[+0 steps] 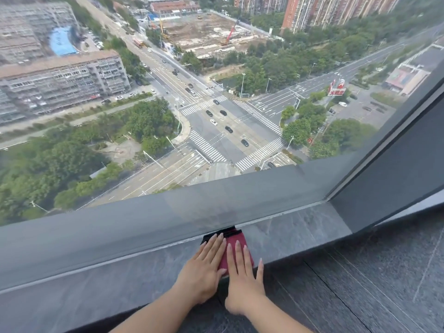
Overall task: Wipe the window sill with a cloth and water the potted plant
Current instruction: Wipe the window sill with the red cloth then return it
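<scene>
A dark red cloth (236, 240) with a black far edge lies flat on the dark grey stone window sill (108, 282), its far edge against the bottom of the window glass. My left hand (204, 267) rests palm down on the cloth's left part, fingers spread toward the glass. My right hand (243, 280) presses flat on the cloth's right part, thumb out over the sill's front edge. Both hands lie side by side and touch. No potted plant or watering vessel is in view.
The large window pane (168, 104) looks far down on a street crossing. A dark window frame post (394, 174) rises at the right, where the sill ends in a corner. Dark stone floor (360, 292) lies below the sill at the lower right.
</scene>
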`<state>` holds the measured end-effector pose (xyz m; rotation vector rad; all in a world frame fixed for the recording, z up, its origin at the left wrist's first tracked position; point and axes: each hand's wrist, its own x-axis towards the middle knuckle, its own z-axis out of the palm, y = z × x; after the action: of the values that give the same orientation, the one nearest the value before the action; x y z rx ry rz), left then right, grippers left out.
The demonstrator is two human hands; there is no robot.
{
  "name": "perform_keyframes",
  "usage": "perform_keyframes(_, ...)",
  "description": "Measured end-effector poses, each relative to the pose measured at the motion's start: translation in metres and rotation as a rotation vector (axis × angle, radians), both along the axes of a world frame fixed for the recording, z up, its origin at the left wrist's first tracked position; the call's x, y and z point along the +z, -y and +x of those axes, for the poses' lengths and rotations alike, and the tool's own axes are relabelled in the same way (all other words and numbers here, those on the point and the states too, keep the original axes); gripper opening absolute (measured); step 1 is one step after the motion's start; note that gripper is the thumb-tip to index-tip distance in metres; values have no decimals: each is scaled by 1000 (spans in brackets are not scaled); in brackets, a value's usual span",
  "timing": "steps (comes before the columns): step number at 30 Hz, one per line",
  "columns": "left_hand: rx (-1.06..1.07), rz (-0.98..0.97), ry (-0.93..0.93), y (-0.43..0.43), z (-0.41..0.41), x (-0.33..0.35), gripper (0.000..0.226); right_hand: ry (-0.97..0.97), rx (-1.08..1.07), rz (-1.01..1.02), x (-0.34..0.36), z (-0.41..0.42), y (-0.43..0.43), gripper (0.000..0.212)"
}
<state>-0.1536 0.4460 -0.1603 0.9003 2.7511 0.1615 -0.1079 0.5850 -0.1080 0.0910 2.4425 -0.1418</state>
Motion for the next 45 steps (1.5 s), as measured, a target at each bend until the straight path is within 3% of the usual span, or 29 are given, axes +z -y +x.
perform_keyframes(7,71,-79,40,52,18,14,68,42,53,-11,4,9,50,109)
perform_keyframes(12,83,-81,63,85,25,20,83,48,98,-10,5,15,83,110)
perform_keyframes(18,135,-86,91,123,36,18,67,51,103,-44,-2,24,121,115)
perform_keyframes(26,191,-294,149,160,44,40,67,106,94,-115,-1,31,178,116)
perform_keyframes(32,172,-271,196,186,44,39,66,54,106,-79,-4,35,197,117)
perform_keyframes(40,139,-90,101,255,54,28,65,-55,53,3,-18,48,267,122)
perform_keyframes(45,127,-95,38,321,59,18,66,-55,73,-22,-20,53,327,122)
